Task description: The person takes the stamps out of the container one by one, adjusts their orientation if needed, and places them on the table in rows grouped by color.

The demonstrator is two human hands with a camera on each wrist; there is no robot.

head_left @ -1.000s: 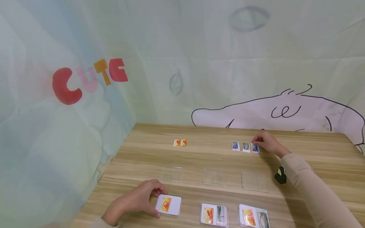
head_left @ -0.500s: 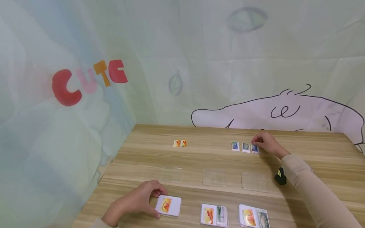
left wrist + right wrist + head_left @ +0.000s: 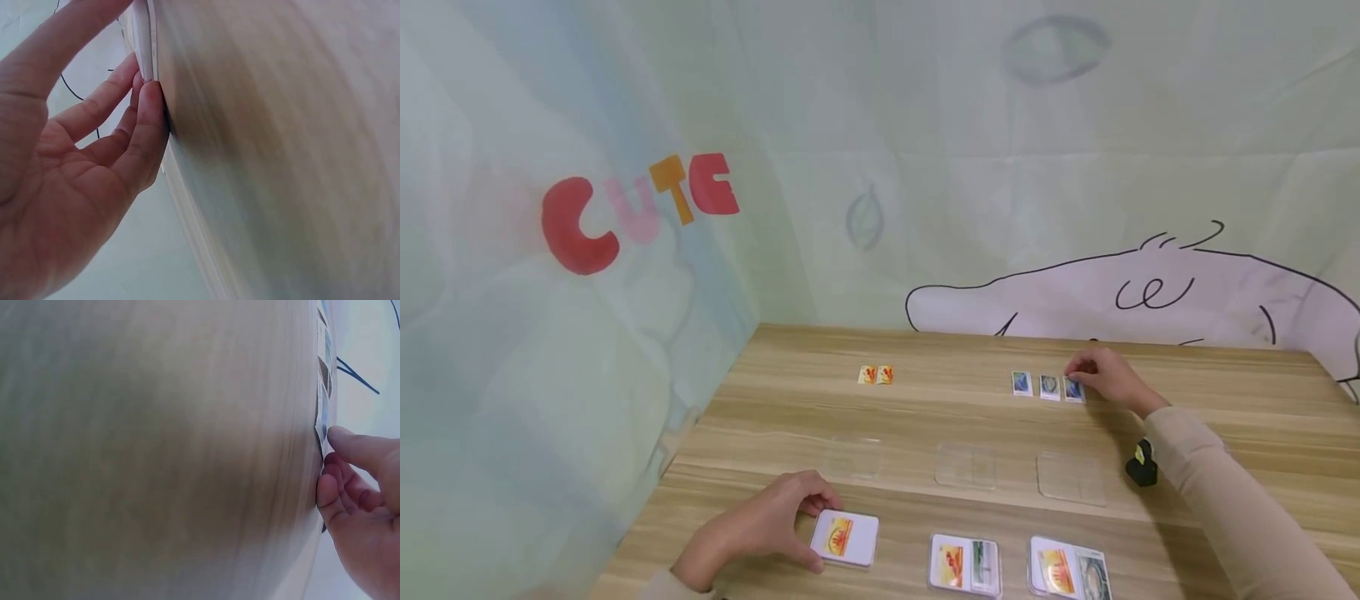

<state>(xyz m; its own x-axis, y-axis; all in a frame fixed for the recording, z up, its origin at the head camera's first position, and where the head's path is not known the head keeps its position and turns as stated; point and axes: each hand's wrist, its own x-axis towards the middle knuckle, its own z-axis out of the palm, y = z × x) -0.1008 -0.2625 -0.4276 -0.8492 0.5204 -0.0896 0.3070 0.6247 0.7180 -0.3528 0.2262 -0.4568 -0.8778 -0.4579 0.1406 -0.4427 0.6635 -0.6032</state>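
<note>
My left hand [image 3: 775, 521] holds a square clear-edged case [image 3: 846, 538] by its left side, thumb at the near corner and fingers at the far one; a white insert and one orange stamp lie inside. In the left wrist view the fingertips [image 3: 151, 100] touch the edge of the case. At the back right, my right hand [image 3: 1108, 379] pinches the edge of a blue stamp [image 3: 1073, 390], the rightmost of three in a row. The right wrist view has the thumb tip [image 3: 340, 437] against that stamp's corner, curled fingers beside it on the table.
Two orange stamps [image 3: 876, 375] lie at the back left. Three clear lids [image 3: 966, 467] form a row mid-table. Two more cases [image 3: 965, 565], each with two stamps, lie along the front. A small black object [image 3: 1142, 467] stands near my right sleeve. Fabric walls border the table.
Both hands keep their places, and the stamps and cases stay put. Only the head view shifts very slightly.
</note>
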